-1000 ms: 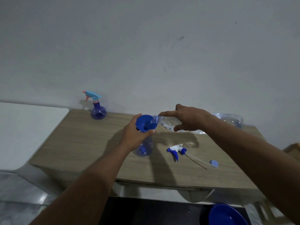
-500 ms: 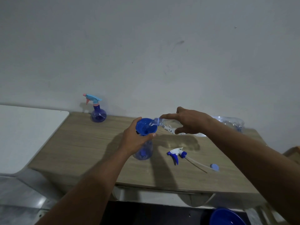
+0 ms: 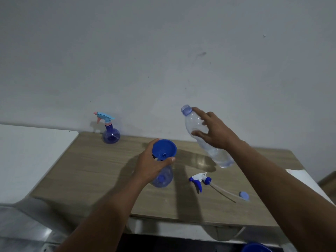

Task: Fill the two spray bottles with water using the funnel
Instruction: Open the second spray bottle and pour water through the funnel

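Fingers [image 3: 200, 113] of right hand [image 3: 217, 134] around bottle [image 3: 191, 122]

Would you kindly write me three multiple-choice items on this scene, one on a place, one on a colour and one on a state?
1. Where is the loose trigger sprayer?
A. Screwed onto a bottle.
B. Lying on the table, right of the spray bottle under the funnel.
C. On the floor.

2. What colour is the funnel?
A. Red.
B. White.
C. Blue.

3. How does the right hand hold the water bottle?
A. Raised, mouth up, clear of the funnel.
B. Mouth tipped into the funnel.
C. Flat on the table.

Answers: 1 B, it lies on the wood with its tube stretched out; 2 C, its bowl is plainly blue; 3 A, the open mouth points up, apart from the funnel.
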Available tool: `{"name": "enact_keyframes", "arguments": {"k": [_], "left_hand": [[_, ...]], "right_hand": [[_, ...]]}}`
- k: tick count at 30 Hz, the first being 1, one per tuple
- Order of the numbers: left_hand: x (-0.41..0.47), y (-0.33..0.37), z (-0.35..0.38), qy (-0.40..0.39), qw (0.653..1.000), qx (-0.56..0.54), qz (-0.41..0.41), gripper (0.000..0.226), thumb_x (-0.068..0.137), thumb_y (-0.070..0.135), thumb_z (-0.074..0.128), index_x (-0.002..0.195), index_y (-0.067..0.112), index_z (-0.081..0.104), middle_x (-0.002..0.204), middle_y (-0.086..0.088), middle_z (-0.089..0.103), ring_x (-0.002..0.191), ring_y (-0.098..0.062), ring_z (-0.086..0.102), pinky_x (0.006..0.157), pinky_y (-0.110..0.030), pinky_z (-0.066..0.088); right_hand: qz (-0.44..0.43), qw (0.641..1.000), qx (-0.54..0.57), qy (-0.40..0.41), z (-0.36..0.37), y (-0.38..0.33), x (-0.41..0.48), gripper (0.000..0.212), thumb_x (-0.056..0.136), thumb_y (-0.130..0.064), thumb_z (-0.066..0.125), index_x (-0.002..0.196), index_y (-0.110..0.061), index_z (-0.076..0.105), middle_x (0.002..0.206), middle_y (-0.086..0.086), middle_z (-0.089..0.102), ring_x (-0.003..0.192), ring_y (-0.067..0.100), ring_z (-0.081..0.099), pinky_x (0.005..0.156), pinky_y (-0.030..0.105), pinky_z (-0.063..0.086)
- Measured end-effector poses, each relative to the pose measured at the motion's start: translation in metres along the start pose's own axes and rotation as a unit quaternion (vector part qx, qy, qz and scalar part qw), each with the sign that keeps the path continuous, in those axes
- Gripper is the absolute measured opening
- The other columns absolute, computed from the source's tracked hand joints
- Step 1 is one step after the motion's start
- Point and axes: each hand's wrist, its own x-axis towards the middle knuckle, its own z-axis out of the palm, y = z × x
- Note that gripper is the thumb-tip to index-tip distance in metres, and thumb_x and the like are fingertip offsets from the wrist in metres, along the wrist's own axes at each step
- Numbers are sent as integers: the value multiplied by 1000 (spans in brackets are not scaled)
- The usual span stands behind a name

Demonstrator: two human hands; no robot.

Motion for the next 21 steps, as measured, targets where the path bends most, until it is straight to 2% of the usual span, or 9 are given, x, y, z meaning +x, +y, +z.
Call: {"name": "enact_keyframes", "arguments": {"k": [3,6,9,13,16,21], "left_hand": [[0,0,0,0,1000,0,0,69,63,37,91,120,43,53,109,21,67,101,3,63,87,-24,53],[0,1,1,-2,1000,7,-2,76,62,42,90,126,42,51,115,19,65,105,-2,62,89,-27,54],[-1,2,1,-5,1000,14,-3,76,65,39,90,129,41,48,117,18,64,107,-2,61,85,-20,51],[-2,5,0,-11,1000,21,-8,74,68,36,89,127,45,45,115,22,61,105,3,58,76,-10,44],[-1,2,1,-4,1000,14,-4,73,67,35,90,123,49,45,113,23,63,104,4,60,81,-14,49],[0,-1,2,-7,1000,2,-12,81,65,39,89,134,39,45,118,17,62,107,-2,60,85,-20,50]], "right_hand": [[17,996,41,72,2,8,10,81,90,-36,72,154,-38,21,124,13,51,102,20,57,92,36,47],[47,990,90,101,12,13,18,84,91,-33,73,154,-31,17,132,15,46,107,20,57,96,42,50],[69,982,137,112,29,16,23,84,92,-30,71,154,-29,13,135,14,43,113,23,58,98,45,50],[88,977,158,112,50,19,23,85,92,-28,72,153,-27,14,137,13,42,117,23,55,97,40,49],[106,968,189,127,55,24,19,84,90,-27,75,151,-29,17,137,11,44,116,24,56,95,38,49],[131,964,209,96,42,24,18,86,85,-30,80,149,-29,22,141,5,47,124,25,54,99,38,48]]}}
